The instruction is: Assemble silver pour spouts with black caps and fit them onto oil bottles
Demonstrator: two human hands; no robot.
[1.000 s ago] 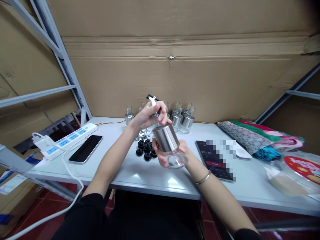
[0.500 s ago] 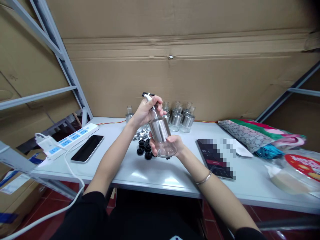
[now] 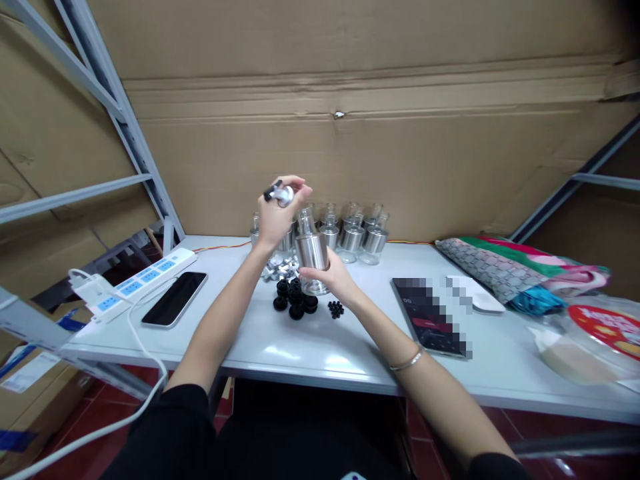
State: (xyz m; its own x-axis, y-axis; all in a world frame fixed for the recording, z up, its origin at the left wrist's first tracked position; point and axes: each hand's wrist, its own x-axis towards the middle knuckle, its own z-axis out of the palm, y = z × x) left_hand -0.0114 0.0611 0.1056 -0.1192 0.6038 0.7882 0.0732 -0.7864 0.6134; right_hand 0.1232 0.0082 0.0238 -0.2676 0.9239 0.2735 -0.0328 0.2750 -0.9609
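Hands at work over a white table: the right hand is wrapped around the steel-sleeved glass bottle, holding it upright just above the tabletop, directly in front of the row of matching bottles lined up against the cardboard wall. The left hand is closed on a small pump head, silver with a black tip, raised clear above and to the left of the bottle's open neck. By the look of it the pump top is off the bottle, so this is the fitting stage; seating it would call for lining the pump over the neck and turning it down while the right hand keeps the bottle steady. Black caps lie clustered just in front of the bottle.
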